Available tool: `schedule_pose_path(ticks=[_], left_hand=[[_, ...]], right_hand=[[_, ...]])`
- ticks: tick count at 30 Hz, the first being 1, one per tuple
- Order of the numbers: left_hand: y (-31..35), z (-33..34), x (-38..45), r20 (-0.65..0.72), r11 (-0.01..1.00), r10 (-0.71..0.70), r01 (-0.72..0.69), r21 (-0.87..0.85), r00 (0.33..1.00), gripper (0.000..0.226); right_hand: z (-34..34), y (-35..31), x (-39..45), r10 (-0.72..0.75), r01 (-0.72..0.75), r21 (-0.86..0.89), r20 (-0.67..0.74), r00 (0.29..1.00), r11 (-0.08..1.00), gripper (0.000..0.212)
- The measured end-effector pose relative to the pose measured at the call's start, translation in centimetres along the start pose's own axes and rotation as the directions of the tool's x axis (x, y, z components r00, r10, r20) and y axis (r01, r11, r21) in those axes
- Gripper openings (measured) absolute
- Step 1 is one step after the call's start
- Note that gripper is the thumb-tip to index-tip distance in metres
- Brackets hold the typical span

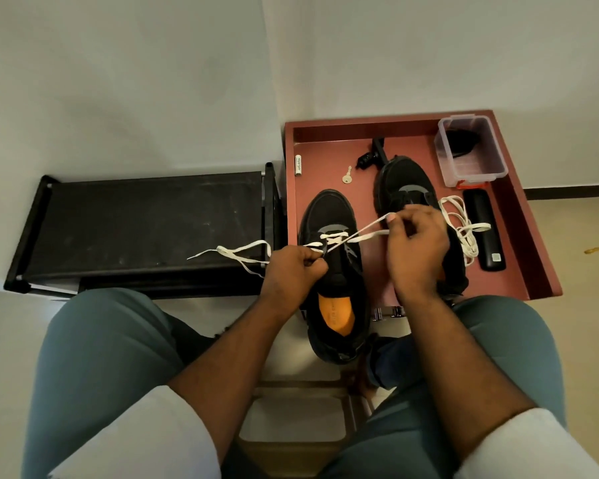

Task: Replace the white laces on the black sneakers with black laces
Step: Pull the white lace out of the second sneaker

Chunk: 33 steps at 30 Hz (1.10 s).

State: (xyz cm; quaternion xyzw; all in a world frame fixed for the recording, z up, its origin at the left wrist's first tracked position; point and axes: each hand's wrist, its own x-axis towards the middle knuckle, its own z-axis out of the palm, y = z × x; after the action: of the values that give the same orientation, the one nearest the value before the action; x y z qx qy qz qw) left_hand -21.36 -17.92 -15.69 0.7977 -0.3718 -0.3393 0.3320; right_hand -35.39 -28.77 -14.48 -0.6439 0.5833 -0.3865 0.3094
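Both grips pinch the white lace (357, 236) — left hand (293, 271), right hand (417, 248) — above the sneaker (332, 216).

A reddish tray-topped table (519, 216) bears a clear plastic box (471, 153) with something dark inside at its far right corner, a black case (484, 233) lying below it, a small key (347, 175) and a white tube (297, 165), beside a black rack (146, 223) on the left

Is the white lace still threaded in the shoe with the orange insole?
Partly in. The white lace crosses only the lowest eyelets of the left sneaker; both ends are pulled loose.
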Motion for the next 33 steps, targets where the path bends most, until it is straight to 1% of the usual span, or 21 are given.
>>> schedule_pose_path(ticks=[2,4,5,7,8,10,12,13,15,16,17,19,21,22,24,26,27,28,30,32,33], left_hand=[[0.0,0.0,0.0,-0.010,1.000,0.013,-0.013,0.006,1.000,0.016],[0.1,0.0,0.1,-0.006,1.000,0.009,-0.009,0.016,1.000,0.015],[0.1,0.0,0.2,0.002,1.000,0.004,-0.004,0.021,1.000,0.015],[0.2,-0.1,0.1,0.009,1.000,0.006,-0.006,0.023,1.000,0.015],[0.2,0.0,0.1,0.004,1.000,0.010,-0.010,0.021,1.000,0.015],[0.2,-0.1,0.1,-0.003,1.000,0.011,-0.011,0.015,1.000,0.016],[0.1,-0.1,0.1,-0.006,1.000,0.001,-0.001,0.008,1.000,0.017],[0.0,-0.1,0.2,-0.010,1.000,-0.005,0.006,0.009,1.000,0.018],[-0.1,0.0,0.2,-0.014,1.000,-0.008,0.009,0.007,1.000,0.018],[-0.1,0.0,0.2,-0.013,1.000,-0.004,0.004,0.005,1.000,0.018],[0.0,0.1,0.3,-0.017,1.000,0.002,-0.002,0.008,1.000,0.018],[-0.1,0.1,0.3,-0.024,1.000,0.011,-0.011,0.013,1.000,0.018],[-0.2,0.1,0.3,-0.016,1.000,0.011,-0.010,0.012,1.000,0.018],[-0.3,0.2,0.3,-0.012,1.000,0.009,-0.009,0.012,1.000,0.017],[-0.2,0.1,0.2,-0.006,1.000,0.005,-0.005,0.013,1.000,0.016],[-0.1,0.0,0.2,-0.001,1.000,0.004,-0.004,0.013,1.000,0.016],[0.0,0.0,0.1,0.001,1.000,0.005,-0.005,0.017,1.000,0.016],[0.0,0.0,0.1,0.001,1.000,0.005,-0.005,0.018,1.000,0.017],[0.0,0.0,0.1,-0.001,1.000,0.006,-0.006,0.006,1.000,0.016],[-0.2,0.0,0.1,-0.007,1.000,0.004,-0.004,-0.007,1.000,0.017],[-0.3,0.1,0.2,-0.012,1.000,-0.001,0.001,-0.011,1.000,0.019]], right_hand=[[-0.5,-0.3,0.1,-0.092,0.093,-0.122,0.008,0.996,0.988,0.022],[0.2,-0.6,-0.9,-0.217,0.282,-0.352,0.211,0.953,0.893,0.043],[0.7,-0.9,-1.5,-0.250,0.382,-0.428,0.333,0.909,0.819,0.046],[1.9,-1.1,-2.5,-0.215,0.523,-0.496,0.550,0.807,0.693,0.038],[2.5,-1.0,-2.9,-0.176,0.548,-0.512,0.605,0.777,0.661,0.033],[3.1,-0.4,-3.0,-0.145,0.548,-0.520,0.625,0.767,0.655,0.025],[3.1,0.0,-2.9,-0.215,0.523,-0.445,0.576,0.788,0.727,0.018],[2.7,0.1,-2.5,-0.236,0.458,-0.380,0.503,0.831,0.803,0.015],[1.4,-0.1,-0.9,-0.095,0.145,-0.186,0.253,0.963,0.972,0.014],[0.5,-0.3,0.1,0.015,-0.009,-0.050,0.113,0.993,0.999,0.014],[-0.5,-0.3,1.0,0.094,-0.093,0.071,-0.015,0.995,0.993,0.012],[-2.2,0.0,2.0,0.151,-0.121,0.173,-0.175,0.973,0.977,0.010],[-2.7,0.0,2.0,0.110,-0.099,0.072,-0.181,0.977,0.993,0.023],[-2.5,0.0,1.7,0.055,-0.063,-0.061,-0.122,0.991,0.996,0.038],[-1.3,-0.5,0.4,-0.072,0.112,-0.307,0.139,0.988,0.945,0.053],[0.4,-1.1,-1.1,-0.164,0.357,-0.415,0.432,0.887,0.837,0.043],[1.2,-1.2,-1.8,-0.180,0.452,-0.449,0.527,0.831,0.771,0.037],[1.9,-1.0,-2.3,-0.184,0.512,-0.472,0.580,0.793,0.717,0.031],[2.9,-0.5,-2.8,-0.186,0.551,-0.482,0.613,0.767,0.681,0.022],[3.1,-0.2,-2.7,-0.217,0.526,-0.424,0.588,0.779,0.738,0.015],[3.0,0.0,-2.5,-0.228,0.465,-0.372,0.529,0.817,0.803,0.012]])
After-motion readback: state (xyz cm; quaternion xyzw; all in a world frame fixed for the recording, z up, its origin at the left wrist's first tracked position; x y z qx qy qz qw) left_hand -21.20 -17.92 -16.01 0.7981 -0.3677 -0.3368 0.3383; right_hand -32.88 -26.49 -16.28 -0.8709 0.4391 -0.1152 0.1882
